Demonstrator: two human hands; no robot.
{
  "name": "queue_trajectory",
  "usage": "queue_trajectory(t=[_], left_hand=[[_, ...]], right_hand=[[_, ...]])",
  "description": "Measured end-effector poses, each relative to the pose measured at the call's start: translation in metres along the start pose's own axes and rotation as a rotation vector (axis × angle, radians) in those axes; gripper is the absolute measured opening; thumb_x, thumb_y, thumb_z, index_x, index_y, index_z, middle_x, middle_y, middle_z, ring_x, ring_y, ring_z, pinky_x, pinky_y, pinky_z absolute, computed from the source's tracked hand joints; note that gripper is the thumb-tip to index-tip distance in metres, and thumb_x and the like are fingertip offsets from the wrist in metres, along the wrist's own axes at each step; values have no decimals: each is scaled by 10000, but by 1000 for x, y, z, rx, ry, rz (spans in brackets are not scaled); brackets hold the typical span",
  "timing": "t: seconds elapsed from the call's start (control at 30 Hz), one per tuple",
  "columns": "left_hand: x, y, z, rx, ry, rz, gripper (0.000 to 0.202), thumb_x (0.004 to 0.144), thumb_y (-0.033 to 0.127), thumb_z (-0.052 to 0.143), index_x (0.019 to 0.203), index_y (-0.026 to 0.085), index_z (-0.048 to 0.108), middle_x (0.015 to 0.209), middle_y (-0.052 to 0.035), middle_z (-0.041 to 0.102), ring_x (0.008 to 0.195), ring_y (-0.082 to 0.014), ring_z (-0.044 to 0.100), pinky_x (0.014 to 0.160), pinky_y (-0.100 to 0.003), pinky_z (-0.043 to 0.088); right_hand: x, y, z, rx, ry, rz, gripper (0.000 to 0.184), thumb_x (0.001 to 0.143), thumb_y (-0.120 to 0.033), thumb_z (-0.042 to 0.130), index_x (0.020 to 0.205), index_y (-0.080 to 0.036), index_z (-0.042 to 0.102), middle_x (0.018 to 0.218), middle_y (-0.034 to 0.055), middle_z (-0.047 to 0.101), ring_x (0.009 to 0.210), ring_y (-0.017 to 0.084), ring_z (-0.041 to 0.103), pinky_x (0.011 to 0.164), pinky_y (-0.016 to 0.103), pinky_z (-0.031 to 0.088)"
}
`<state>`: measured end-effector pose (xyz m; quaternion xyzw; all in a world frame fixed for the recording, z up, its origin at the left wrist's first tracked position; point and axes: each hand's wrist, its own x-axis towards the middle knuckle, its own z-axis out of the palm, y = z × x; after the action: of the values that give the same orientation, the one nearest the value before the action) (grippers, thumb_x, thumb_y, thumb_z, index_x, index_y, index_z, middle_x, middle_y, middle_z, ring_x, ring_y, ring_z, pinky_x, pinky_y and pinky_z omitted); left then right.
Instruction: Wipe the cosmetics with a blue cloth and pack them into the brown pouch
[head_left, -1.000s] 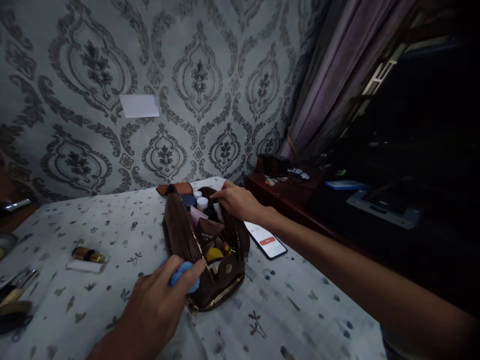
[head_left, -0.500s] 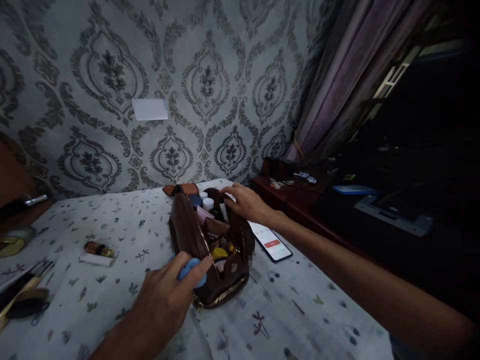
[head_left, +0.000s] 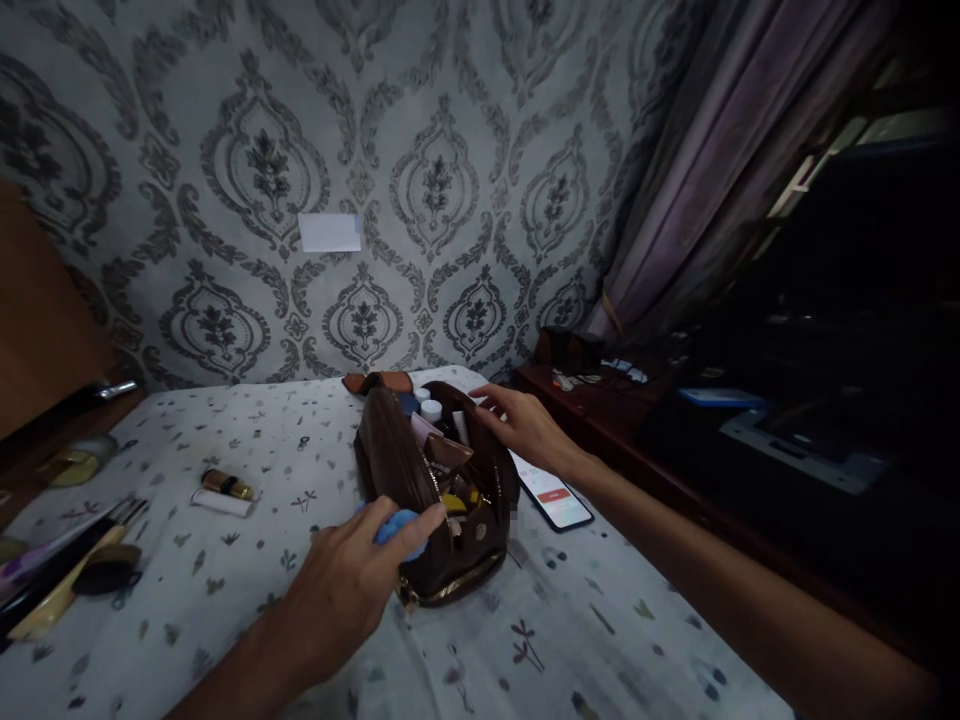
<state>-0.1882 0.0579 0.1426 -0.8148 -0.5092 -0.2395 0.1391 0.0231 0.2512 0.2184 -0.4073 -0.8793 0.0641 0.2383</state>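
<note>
A brown zip bag (head_left: pixel 397 450) stands on the patterned cloth with its top wide apart. White-capped bottles (head_left: pixel 431 411), a brown packet (head_left: pixel 450 455) and yellow items show inside. At its near left side my left hand (head_left: pixel 349 565) is closed round a fluffy blue thing (head_left: pixel 401 530), partly covered by the fingers; its thumb reaches to the zip edge. My right hand (head_left: pixel 517 425) grips the bag's far right rim, fingers bent over the edge. A phone (head_left: pixel 559 505) with a lit screen lies right of the bag, under the right forearm.
Two small tubes, one brown and gold (head_left: pixel 227 484) and one white (head_left: pixel 221 502), lie on the cloth at left. Brushes (head_left: pixel 67 590) and a round dark item (head_left: pixel 109 568) sit further left. Behind the bag is an orange-brown case (head_left: pixel 386 381). A dark red table (head_left: pixel 577 400) stands at right.
The view has shifted a little, so everything sits slightly further right. Both hands keep their places on the bag and the blue thing.
</note>
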Motion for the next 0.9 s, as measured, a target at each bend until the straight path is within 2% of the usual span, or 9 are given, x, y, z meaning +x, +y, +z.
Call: queue_trajectory(t=[0.07,0.17,0.33,0.47,0.6,0.7,0.77,0.83,0.9], left_hand=[[-9,-2,3,5,8,-23,757,859,30,347,1533,354,229,1021,-49,598,763,-190,625,531,-244,474],[-26,-10,5,-24,-71,-94,721,880,52,345,1529,342,224,1062,-48,606,786,-188,628,579,-260,491],[-54,-36,1,-2,-288,-244,587,907,82,357,1461,276,357,1125,-75,602,867,-210,629,600,-283,504],[-74,-68,-1,74,-303,-439,498,900,71,382,1359,243,473,1182,-88,586,1066,-229,591,753,-319,555],[-88,-102,-5,226,-269,-668,479,903,62,391,1347,211,494,1303,-112,556,1224,-251,515,831,-354,567],[-97,-123,-6,319,-271,-790,553,878,15,376,1389,203,475,1438,-120,486,1330,-269,439,887,-389,565],[-102,-131,-8,335,-299,-799,595,847,-18,381,1390,201,488,1510,-120,432,1404,-278,367,932,-408,555],[-106,-135,-10,333,-320,-763,602,828,-31,387,1369,200,513,1548,-123,395,1446,-288,314,939,-428,554],[-107,-135,-14,338,-323,-727,541,840,-11,389,1319,189,543,1540,-132,407,1436,-294,332,907,-432,564]], right_hand=[[-6,0,2,42,26,-20,278,920,-243,526,1147,-186,675,950,61,776,801,194,716,704,274,508],[-17,0,5,105,60,-44,290,927,-271,500,1138,-185,679,981,73,777,850,207,729,705,280,536],[-32,1,10,141,140,-42,319,901,-314,514,1134,-181,687,956,90,778,734,218,727,655,308,554],[-40,-7,8,141,220,-21,358,880,-358,540,1148,-165,678,907,99,776,616,204,693,569,301,532],[-55,-37,3,167,380,-54,329,897,-369,542,1124,-170,675,961,109,766,707,216,708,537,286,523],[-73,-71,8,263,481,-190,207,926,-290,565,1076,-195,671,969,83,756,812,205,713,700,310,568],[-85,-94,18,350,405,-318,185,944,-187,537,1082,-217,656,974,71,741,879,196,705,769,312,563],[-94,-115,36,440,318,-495,246,944,-118,502,1118,-228,637,942,70,727,855,191,689,731,305,556],[-99,-133,59,536,221,-605,323,943,-75,477,1199,-231,599,941,75,717,857,191,668,731,315,546]])
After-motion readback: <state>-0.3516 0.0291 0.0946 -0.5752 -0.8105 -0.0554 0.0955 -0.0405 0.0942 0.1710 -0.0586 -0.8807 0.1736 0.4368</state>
